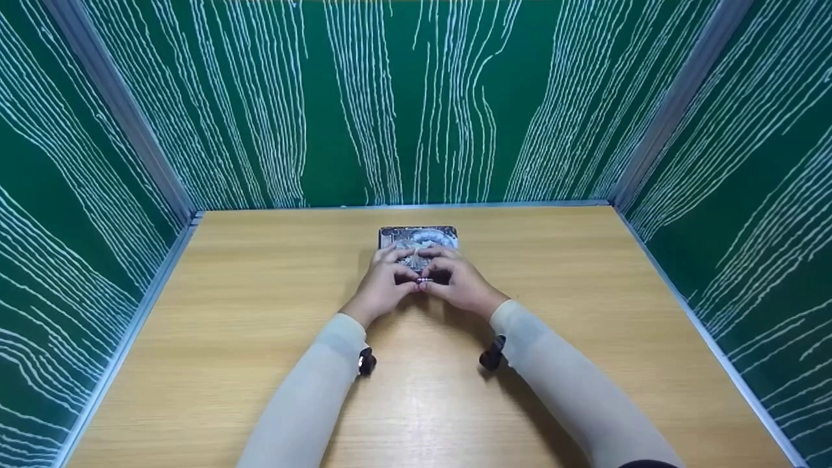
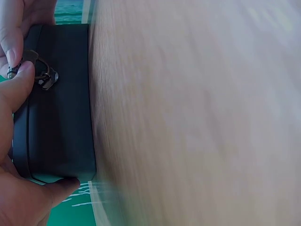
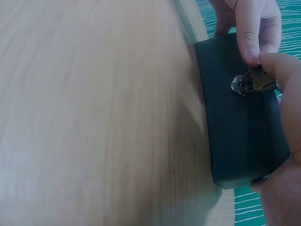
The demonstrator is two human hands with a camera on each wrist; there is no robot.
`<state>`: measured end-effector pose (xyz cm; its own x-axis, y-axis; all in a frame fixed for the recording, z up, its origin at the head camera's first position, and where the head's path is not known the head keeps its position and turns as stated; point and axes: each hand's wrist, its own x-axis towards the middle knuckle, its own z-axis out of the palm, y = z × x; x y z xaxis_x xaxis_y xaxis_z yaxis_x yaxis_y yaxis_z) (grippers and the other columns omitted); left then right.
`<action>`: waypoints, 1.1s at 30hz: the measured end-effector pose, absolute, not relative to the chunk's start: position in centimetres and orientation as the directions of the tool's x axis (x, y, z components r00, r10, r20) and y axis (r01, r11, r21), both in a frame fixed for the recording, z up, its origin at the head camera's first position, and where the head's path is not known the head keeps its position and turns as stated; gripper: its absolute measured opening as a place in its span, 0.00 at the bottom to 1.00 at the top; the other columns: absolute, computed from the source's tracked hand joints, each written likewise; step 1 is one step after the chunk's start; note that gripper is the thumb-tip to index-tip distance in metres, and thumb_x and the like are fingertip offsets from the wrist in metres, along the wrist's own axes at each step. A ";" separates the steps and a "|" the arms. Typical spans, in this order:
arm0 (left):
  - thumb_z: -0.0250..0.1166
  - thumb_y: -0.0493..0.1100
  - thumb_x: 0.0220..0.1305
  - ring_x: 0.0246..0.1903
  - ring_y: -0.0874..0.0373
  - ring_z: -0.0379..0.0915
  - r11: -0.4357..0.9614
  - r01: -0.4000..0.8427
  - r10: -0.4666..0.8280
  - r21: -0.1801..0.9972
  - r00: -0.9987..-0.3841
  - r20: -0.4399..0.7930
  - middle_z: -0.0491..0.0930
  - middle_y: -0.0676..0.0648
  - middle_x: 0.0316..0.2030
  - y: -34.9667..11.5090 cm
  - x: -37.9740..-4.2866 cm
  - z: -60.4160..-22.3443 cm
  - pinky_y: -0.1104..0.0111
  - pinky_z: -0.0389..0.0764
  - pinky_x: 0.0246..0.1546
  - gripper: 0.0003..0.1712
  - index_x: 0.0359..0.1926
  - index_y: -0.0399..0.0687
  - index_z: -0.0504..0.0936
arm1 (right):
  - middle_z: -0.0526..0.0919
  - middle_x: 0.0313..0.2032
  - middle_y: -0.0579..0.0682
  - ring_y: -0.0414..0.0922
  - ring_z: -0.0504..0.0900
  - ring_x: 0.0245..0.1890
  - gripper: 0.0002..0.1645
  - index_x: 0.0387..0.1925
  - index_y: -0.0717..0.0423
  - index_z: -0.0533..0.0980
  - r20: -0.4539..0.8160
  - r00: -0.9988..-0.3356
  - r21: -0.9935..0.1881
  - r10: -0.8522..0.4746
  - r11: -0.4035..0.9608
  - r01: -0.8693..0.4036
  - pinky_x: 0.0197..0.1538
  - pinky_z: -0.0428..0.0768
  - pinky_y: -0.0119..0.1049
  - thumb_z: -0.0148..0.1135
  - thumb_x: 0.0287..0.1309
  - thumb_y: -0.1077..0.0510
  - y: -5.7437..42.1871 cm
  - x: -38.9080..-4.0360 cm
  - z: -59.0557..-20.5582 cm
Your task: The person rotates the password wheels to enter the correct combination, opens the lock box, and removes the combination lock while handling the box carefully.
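Observation:
A small dark box (image 2: 61, 117) with a patterned grey lid (image 1: 435, 235) stands on the wooden table, its dark front side facing the person. A metal latch (image 3: 257, 84) is fixed to that front and meets a ring on a small plate. Both hands are on the box. My left hand (image 1: 383, 283) pinches the latch between thumb and index finger, its other fingers resting on the lid and side. From the opposite side my right hand (image 1: 460, 284) pinches the latch likewise, its other fingers spread over the box. Fingertips partly cover the latch.
The wooden table (image 1: 260, 312) stretches around the box on all sides. Green walls (image 1: 338, 130) with white wavy lines enclose it at the back and sides, joined by grey metal posts (image 1: 123, 91). Small dark cameras (image 1: 367, 361) sit at both wrists.

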<state>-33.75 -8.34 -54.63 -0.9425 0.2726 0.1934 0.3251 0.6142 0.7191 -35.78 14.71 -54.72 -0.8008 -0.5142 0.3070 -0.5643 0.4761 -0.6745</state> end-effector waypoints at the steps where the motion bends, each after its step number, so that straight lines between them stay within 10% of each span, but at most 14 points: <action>1: 0.81 0.44 0.70 0.92 0.43 0.46 0.613 0.327 0.274 0.719 -0.942 0.195 0.74 0.54 0.83 -8.4 -33.7 -54.6 0.42 0.51 0.92 0.07 0.47 0.54 0.98 | 0.79 0.79 0.52 0.60 0.70 0.84 0.08 0.44 0.50 0.88 0.306 -0.802 -0.674 -0.513 0.478 -0.563 0.91 0.60 0.63 0.81 0.70 0.54 14.7 -35.8 -54.7; 33: 0.80 0.42 0.71 0.92 0.42 0.45 0.600 0.329 0.271 0.729 -0.941 0.202 0.74 0.53 0.83 -8.3 -33.8 -54.8 0.44 0.52 0.93 0.07 0.48 0.52 0.98 | 0.79 0.79 0.51 0.59 0.69 0.85 0.08 0.45 0.49 0.88 0.298 -0.802 -0.689 -0.518 0.465 -0.556 0.91 0.58 0.64 0.82 0.69 0.54 14.8 -35.7 -54.5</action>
<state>-33.84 -8.28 -54.79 -0.9411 0.2708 0.2022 0.3294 0.6003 0.7288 -35.68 14.83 -54.51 -0.8021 -0.5175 0.2979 -0.5560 0.4653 -0.6887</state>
